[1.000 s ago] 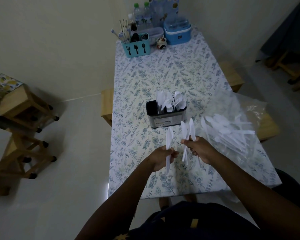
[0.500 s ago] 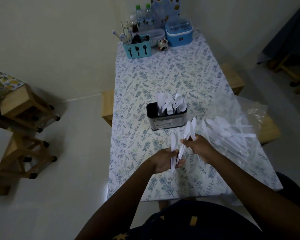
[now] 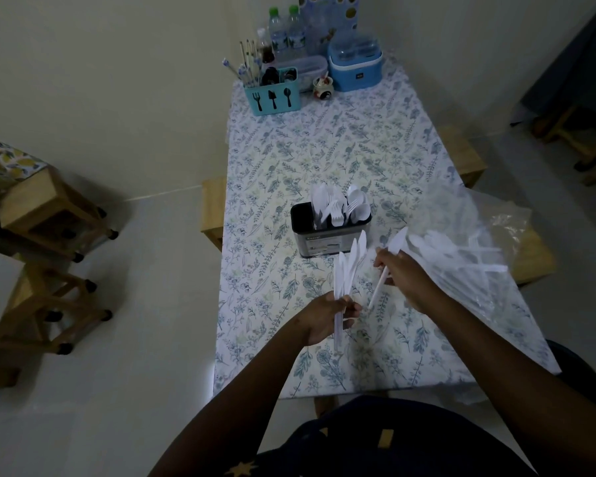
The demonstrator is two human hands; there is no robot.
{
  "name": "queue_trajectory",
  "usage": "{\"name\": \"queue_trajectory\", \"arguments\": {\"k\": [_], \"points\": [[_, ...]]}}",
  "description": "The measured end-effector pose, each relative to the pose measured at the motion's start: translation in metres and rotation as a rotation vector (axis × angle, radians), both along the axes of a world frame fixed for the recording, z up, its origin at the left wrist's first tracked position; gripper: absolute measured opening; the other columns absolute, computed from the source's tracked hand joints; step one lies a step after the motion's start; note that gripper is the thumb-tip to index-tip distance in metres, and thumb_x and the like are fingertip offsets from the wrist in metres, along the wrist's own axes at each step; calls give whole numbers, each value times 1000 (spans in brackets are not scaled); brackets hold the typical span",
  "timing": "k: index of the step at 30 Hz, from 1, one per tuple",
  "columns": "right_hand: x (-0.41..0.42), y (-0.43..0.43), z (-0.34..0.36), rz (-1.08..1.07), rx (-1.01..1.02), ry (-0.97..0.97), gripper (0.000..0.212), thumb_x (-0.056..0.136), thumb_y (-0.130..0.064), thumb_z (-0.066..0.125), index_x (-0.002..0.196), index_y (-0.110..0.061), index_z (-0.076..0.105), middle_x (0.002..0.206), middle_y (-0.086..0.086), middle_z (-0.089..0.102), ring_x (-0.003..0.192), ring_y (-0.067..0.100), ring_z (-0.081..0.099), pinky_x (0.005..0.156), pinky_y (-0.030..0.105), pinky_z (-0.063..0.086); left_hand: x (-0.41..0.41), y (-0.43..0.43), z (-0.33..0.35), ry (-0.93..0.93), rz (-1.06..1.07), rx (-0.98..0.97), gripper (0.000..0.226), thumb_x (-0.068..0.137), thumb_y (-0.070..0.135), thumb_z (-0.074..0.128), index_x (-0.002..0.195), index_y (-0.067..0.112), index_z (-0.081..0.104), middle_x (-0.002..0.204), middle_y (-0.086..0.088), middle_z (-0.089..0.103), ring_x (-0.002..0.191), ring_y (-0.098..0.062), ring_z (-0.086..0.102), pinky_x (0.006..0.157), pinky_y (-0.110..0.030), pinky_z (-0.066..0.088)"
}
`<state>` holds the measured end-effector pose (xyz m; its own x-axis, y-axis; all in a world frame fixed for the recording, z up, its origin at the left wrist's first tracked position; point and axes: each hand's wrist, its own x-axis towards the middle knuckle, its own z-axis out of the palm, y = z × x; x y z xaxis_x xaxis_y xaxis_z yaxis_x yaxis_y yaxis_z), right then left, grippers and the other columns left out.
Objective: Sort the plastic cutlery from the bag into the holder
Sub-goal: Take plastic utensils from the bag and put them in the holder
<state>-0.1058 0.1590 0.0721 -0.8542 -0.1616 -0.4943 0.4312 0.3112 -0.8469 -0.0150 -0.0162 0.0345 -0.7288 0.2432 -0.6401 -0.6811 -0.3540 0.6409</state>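
Note:
A black metal holder [image 3: 327,241] stands mid-table with white plastic forks and spoons [image 3: 341,208] upright in its right part; its left compartment looks empty. My left hand [image 3: 327,316] grips a bunch of white plastic knives [image 3: 350,266], blades fanned up just in front of the holder. My right hand [image 3: 405,275] holds one white plastic knife [image 3: 389,261] by the middle, tilted, a short way right of the bunch. A clear plastic bag [image 3: 479,242] with several more white cutlery pieces lies on the table right of my right hand.
The table wears a floral cloth [image 3: 324,149]. At its far end stand a teal cutlery caddy [image 3: 272,98], water bottles [image 3: 288,32], a blue container [image 3: 355,67] and a small jar [image 3: 323,87]. Wooden stools [image 3: 52,215] stand on the floor at left; benches flank the table.
My right hand passed knives into my left hand's bunch, then drew away to the right with a single knife. The left hand's bunch has grown.

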Motion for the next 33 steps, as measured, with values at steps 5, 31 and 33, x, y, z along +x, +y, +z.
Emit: {"name": "queue_trajectory", "arguments": {"k": [5,31,33], "points": [[4,-4,17,186,62,101,38,99,-41,41,73,-20,60,69,-5,46,65,14,45,66,29,36,0,0,-3,3,-13,58,14,102,9,43,95,7,55,103,-13,66,104,-27,64,84,-31,53],[-10,-16,8,278,185,272,37,104,-23,32,137,-17,48,137,8,53,117,21,52,86,27,36,22,8,20,-2,-203,165,25,102,36,42,84,20,48,70,6,38,58,-6,34,52,-16,32],[-10,-19,9,261,164,281,33,102,-16,33,130,-19,50,130,9,57,100,21,55,78,29,38,21,8,22,4,-233,167,25,103,35,41,84,20,48,69,6,40,57,-7,35,53,-16,34]]}}
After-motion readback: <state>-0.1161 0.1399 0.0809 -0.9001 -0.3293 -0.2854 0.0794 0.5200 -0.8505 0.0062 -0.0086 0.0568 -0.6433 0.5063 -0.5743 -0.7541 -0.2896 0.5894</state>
